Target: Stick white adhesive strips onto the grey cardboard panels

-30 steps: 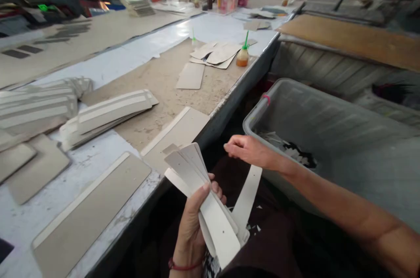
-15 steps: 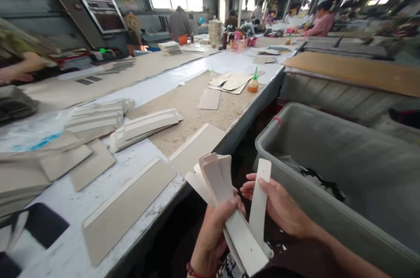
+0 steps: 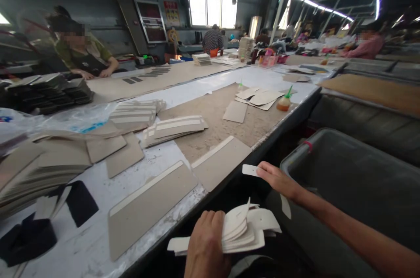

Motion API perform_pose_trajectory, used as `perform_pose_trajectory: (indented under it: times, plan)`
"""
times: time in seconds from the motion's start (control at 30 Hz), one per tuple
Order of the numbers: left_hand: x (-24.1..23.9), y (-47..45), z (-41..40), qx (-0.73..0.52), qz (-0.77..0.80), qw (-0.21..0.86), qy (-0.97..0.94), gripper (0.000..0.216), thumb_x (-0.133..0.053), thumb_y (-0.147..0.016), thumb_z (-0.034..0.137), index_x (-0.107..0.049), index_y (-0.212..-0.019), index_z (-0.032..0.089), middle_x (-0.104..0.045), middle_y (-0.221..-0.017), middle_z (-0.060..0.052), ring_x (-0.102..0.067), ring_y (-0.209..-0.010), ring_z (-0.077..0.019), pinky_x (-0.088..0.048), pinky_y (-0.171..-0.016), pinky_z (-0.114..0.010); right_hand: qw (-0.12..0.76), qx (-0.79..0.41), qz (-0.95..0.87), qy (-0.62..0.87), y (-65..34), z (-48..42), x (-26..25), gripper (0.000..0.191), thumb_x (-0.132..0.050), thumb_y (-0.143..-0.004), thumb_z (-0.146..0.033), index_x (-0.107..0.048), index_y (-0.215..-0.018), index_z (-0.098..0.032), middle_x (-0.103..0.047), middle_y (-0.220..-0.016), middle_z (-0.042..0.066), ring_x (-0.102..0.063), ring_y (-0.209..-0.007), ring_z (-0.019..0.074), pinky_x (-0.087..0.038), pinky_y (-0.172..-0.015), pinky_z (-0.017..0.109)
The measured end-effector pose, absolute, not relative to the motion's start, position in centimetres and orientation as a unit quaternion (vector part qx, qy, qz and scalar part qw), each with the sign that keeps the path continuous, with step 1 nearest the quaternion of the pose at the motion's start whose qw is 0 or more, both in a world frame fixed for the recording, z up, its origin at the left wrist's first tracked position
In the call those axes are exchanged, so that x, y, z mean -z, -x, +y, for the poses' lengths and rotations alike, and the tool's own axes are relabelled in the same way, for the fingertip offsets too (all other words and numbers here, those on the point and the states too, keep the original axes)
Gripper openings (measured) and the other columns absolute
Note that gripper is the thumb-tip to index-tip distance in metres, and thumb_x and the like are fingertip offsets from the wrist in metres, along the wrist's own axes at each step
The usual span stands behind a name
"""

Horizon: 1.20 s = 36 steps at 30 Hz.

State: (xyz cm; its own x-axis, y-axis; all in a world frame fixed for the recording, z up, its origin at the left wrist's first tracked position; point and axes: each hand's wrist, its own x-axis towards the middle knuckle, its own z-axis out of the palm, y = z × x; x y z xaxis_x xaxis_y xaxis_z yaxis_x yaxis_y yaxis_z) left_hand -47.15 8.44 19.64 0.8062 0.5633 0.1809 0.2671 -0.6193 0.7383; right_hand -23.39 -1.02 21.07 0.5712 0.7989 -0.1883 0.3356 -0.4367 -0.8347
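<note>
My left hand (image 3: pixel 206 247) is closed round a stack of white strips (image 3: pixel 243 232), held flat and low at the bottom middle, below the table's edge. My right hand (image 3: pixel 277 179) pinches a single white strip (image 3: pixel 251 170) and holds it out toward the table's front edge (image 3: pixel 229 177). Two long grey boards with a pale band (image 3: pixel 151 201) (image 3: pixel 219 162) lie on the table just beyond my hands.
A grey plastic bin (image 3: pixel 348 182) stands to my right. Piles of boards (image 3: pixel 173 127) and black pieces (image 3: pixel 78 201) cover the near left of the table. An orange glue bottle (image 3: pixel 284 103) stands further along. A person (image 3: pixel 82 53) works across the table; others sit far back.
The view has tilted up. My left hand has lowered the stack from upright to flat. My right hand has drawn one strip away from it and moved it toward the table.
</note>
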Motion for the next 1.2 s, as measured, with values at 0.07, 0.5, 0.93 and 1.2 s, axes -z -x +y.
perform_pose_trajectory:
  times: [0.07,0.5,0.93,1.2]
  plan:
    - [-19.2,46.6,9.3,-0.206,0.232,0.318,-0.896,0.011,-0.043,-0.074,0.016,-0.053,-0.075,0.019,-0.057,-0.087,-0.013,-0.052,-0.086,-0.0281,-0.039,-0.074,-0.042,0.329,-0.298,-0.433,0.785,22.8,1.9,-22.3,0.025,-0.046,-0.082,-0.040,-0.049,-0.071,-0.018,-0.046,-0.063,-0.003,-0.043,-0.061,0.0122,-0.034,-0.055,0.024]
    - [-18.8,42.7,14.0,0.036,0.237,0.213,-0.947,0.048,-0.041,-0.062,0.005,-0.056,-0.107,0.003,-0.043,-0.133,-0.024,-0.037,-0.125,-0.0351,-0.036,-0.101,-0.046,0.016,-0.216,-0.718,0.661,24.2,15.0,-23.0,0.020,-0.043,-0.087,-0.033,-0.054,-0.092,-0.017,-0.063,-0.080,0.007,-0.056,-0.071,0.0192,-0.032,-0.059,0.026]
    - [-14.9,42.7,12.6,-0.121,0.268,0.061,-0.954,0.036,-0.038,-0.068,0.001,-0.062,-0.092,0.012,-0.054,-0.125,-0.015,-0.044,-0.119,-0.0304,-0.039,-0.097,-0.042,-0.015,-0.201,-0.727,0.656,23.6,16.0,-20.7,0.020,-0.045,-0.088,-0.035,-0.052,-0.094,-0.017,-0.064,-0.084,0.007,-0.059,-0.076,0.0199,-0.036,-0.064,0.027]
    - [-14.9,42.7,12.6,-0.148,0.272,0.102,-0.945,0.024,-0.043,-0.076,0.011,-0.063,-0.088,0.013,-0.055,-0.124,-0.013,-0.046,-0.118,-0.0297,-0.043,-0.094,-0.042,-0.032,-0.177,-0.743,0.645,23.9,15.9,-21.0,0.020,-0.045,-0.088,-0.032,-0.052,-0.095,-0.015,-0.065,-0.085,0.009,-0.060,-0.078,0.0205,-0.039,-0.067,0.029]
